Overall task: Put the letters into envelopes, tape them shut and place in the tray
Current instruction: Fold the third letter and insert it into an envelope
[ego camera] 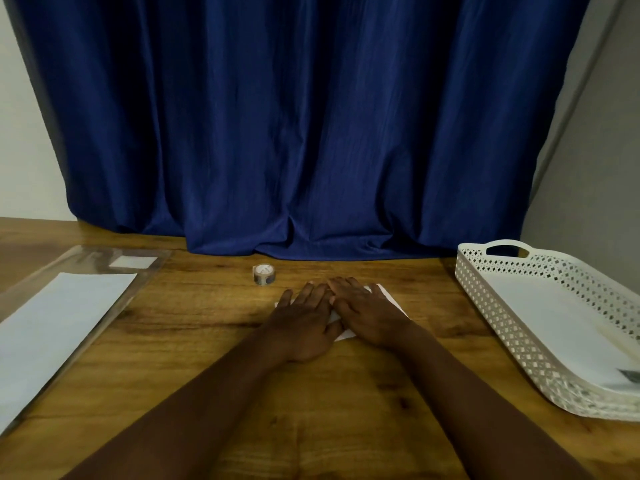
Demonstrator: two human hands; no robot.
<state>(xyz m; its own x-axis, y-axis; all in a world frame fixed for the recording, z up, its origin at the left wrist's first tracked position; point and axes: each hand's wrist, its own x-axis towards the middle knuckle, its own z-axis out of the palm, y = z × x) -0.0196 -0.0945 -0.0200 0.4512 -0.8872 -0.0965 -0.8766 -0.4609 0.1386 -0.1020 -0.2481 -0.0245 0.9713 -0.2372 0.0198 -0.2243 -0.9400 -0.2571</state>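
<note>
Two hands lie flat on one white paper (388, 296) at the middle of the tabletop (194, 327), a little toward the near edge. The left hand (304, 320) and the right hand (369, 315) sit side by side, touching at the fingers, which are straight and released, pressing down rather than grasping. Whether the paper is a folded letter or an envelope cannot be told, as the hands hide most of it; only its right corner and a strip of its near edge show.

The step looks like flattening or creasing. To do it well, the person would keep one palm still as an anchor and slide the other outward along the fold, so the sheet does not skate on the smooth wood, and would keep the edges lined up before pressing hard.

The tape (264, 274) stands just beyond the hands toward the far edge, upright on its side and within easy reach. A clear sleeve (104, 261) with white sheets (62, 323) lies along the left edge. The white lattice tray (498, 306) sits at the right edge and seems to hold flat white items already. A blue curtain (304, 126) hangs behind the far edge, its hem resting on the tabletop. Nothing lies between the hands and the tape or the tray.
</note>
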